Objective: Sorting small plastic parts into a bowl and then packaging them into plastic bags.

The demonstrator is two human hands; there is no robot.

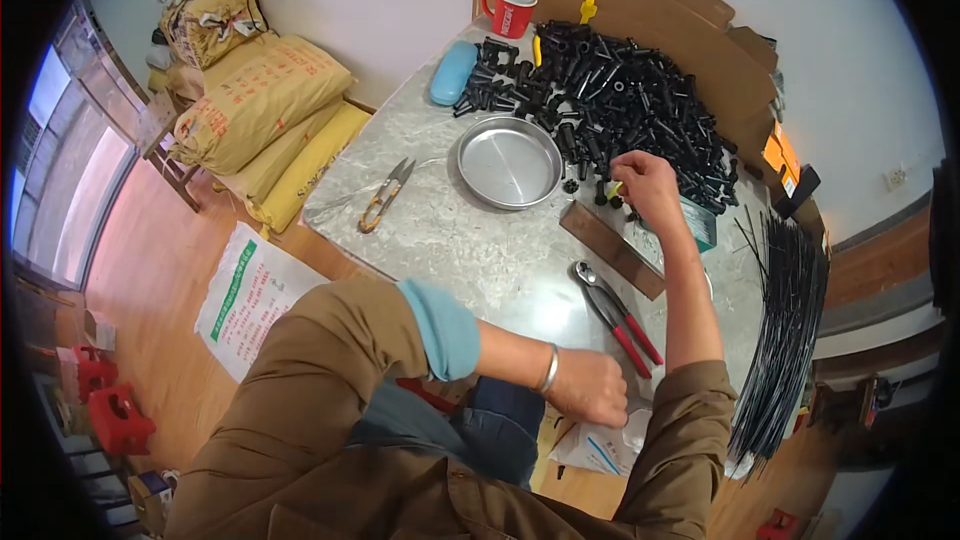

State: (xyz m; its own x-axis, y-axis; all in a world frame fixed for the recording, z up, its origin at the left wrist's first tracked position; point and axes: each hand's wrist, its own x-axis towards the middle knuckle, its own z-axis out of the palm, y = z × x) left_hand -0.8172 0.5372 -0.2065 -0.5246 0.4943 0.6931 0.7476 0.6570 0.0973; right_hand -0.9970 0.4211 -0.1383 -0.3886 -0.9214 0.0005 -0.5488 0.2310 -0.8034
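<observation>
My left hand [590, 387], with a silver bangle on its wrist, is closed at the table's near edge; its curled fingers hide whatever may be in them. Beneath it lies a clear plastic bag [592, 448]. Farther out, my right hand [648, 188] is pinched beside the pile of black tubular parts [640, 90]. A small yellow-green piece [613, 194] shows by its fingertips, but I cannot tell whether they grip it. Just nearer is a long brown block [612, 248], and red-handled cutters [617, 320] rest between my hands. A round metal pan [510, 162] stands left of the block.
Scissors [385, 198] lie at the table's left, below a blue case [455, 73]. A red mug [514, 12] stands at the back before a cardboard wall [700, 40]. Long thin black strips [785, 330] cover the right edge. Stuffed yellow sacks [262, 105] are piled on the left.
</observation>
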